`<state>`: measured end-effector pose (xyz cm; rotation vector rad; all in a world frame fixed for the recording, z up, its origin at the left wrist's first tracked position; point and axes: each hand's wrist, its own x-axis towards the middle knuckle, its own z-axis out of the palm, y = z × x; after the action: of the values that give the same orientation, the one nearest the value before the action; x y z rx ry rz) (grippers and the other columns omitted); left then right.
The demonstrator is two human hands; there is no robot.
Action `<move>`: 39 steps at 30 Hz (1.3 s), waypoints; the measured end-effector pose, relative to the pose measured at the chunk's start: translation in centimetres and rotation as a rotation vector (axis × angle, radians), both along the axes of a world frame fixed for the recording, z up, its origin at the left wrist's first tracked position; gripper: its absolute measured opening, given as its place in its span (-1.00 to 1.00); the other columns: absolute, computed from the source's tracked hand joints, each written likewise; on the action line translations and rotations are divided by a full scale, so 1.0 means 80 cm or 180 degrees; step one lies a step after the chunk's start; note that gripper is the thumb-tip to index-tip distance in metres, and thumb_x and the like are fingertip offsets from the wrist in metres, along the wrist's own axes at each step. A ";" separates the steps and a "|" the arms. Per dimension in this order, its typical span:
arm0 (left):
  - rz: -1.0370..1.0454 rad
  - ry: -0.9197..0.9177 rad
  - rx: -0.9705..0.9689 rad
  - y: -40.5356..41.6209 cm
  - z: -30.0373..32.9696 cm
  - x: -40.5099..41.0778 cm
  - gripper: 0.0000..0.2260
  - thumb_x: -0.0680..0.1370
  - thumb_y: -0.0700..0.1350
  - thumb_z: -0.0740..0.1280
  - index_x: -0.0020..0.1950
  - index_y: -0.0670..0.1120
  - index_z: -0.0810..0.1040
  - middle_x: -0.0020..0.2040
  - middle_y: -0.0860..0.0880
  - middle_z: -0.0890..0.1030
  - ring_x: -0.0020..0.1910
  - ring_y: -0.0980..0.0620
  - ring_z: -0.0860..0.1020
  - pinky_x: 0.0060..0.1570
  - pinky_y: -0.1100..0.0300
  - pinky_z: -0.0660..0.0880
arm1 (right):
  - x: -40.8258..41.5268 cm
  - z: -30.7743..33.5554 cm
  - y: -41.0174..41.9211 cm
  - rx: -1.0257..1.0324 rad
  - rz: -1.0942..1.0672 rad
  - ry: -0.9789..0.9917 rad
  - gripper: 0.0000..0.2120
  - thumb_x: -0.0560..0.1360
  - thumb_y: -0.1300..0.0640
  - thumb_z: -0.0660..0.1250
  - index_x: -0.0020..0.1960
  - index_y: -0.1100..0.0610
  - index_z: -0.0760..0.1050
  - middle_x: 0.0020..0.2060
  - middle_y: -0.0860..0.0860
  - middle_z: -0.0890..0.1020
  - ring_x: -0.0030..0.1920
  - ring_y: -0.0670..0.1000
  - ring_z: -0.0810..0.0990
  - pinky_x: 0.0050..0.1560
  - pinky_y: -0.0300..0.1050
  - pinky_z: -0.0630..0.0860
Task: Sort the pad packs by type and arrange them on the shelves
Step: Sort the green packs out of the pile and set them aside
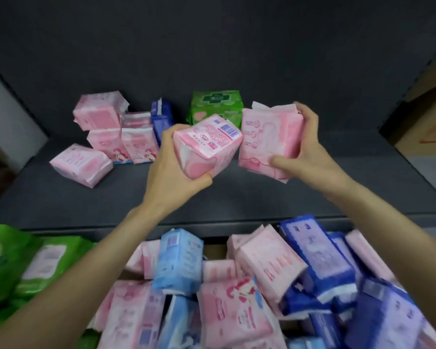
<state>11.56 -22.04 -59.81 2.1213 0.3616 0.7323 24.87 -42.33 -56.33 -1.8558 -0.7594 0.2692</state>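
Observation:
My left hand (170,172) grips a pink pad pack (207,144) with a barcode on top, held above the dark shelf (212,195). My right hand (305,147) holds a second pink pack (267,139) upright beside it, fingers over the top and thumb at the bottom. On the shelf's back left stand several pink packs (111,132), with one lying flat (82,165) in front. A dark blue pack (161,117) and a green pack (215,102) stand behind my hands.
Below the shelf edge lies a heap of mixed packs: pink (237,311), light blue (178,260), dark blue (322,258) and green (23,260) at the left. A cardboard box (428,117) sits at the right.

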 end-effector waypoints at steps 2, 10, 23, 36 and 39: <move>-0.0128 0.0226 -0.0102 -0.044 0.000 -0.015 -0.33 0.18 0.15 0.40 0.22 0.22 0.20 0.13 0.21 0.50 0.08 0.13 0.54 0.01 0.11 0.51 | -0.022 -0.011 -0.044 0.0115 -0.0148 0.0273 -0.20 0.37 0.16 0.51 0.35 -0.08 0.02 0.16 -0.23 0.40 0.16 -0.18 0.51 0.00 -0.19 0.59; -0.0552 0.1149 0.0600 -0.158 0.022 -0.036 -0.35 0.20 0.37 0.35 0.20 0.21 0.25 0.07 0.18 0.50 0.03 0.13 0.47 -0.04 0.21 0.35 | -0.039 -0.040 -0.207 -0.0182 -0.0426 0.0949 -0.35 0.36 0.05 0.50 0.27 -0.04 0.15 0.06 -0.18 0.52 0.06 -0.19 0.54 0.16 -0.03 0.53; 0.0730 0.1332 -0.0857 -0.130 -0.032 -0.176 -0.30 0.12 0.32 0.41 0.17 0.09 0.36 0.02 0.18 0.57 0.00 0.22 0.56 0.12 0.07 0.51 | -0.095 -0.108 -0.145 -0.0607 0.0886 0.1282 -0.52 0.38 0.09 0.48 0.19 -0.03 0.31 0.06 -0.10 0.59 0.06 -0.12 0.58 -0.04 -0.21 0.53; -0.1707 0.2610 0.0141 -0.213 -0.045 -0.155 -0.50 0.36 0.19 0.48 0.23 0.25 0.36 0.19 0.28 0.46 0.17 0.29 0.41 0.15 0.33 0.37 | -0.074 -0.112 -0.258 -0.2323 0.1890 0.0191 -0.55 0.23 -0.13 0.56 -0.01 -0.10 0.41 -0.11 -0.11 0.56 -0.12 -0.04 0.52 -0.07 -0.05 0.52; -0.2415 0.2808 0.0919 -0.241 -0.066 -0.144 -0.34 0.43 0.18 0.43 0.44 0.13 0.23 0.32 0.21 0.37 0.18 0.33 0.31 0.11 0.49 0.26 | -0.082 -0.130 -0.280 -0.2554 0.1687 0.0036 -0.46 0.19 -0.31 0.48 -0.01 -0.05 0.38 -0.10 -0.06 0.56 -0.13 -0.01 0.52 -0.06 -0.04 0.51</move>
<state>0.08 -41.34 -65.12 2.4951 -0.1296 -0.6465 18.27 -64.72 -66.75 -2.3427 -1.2511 1.0447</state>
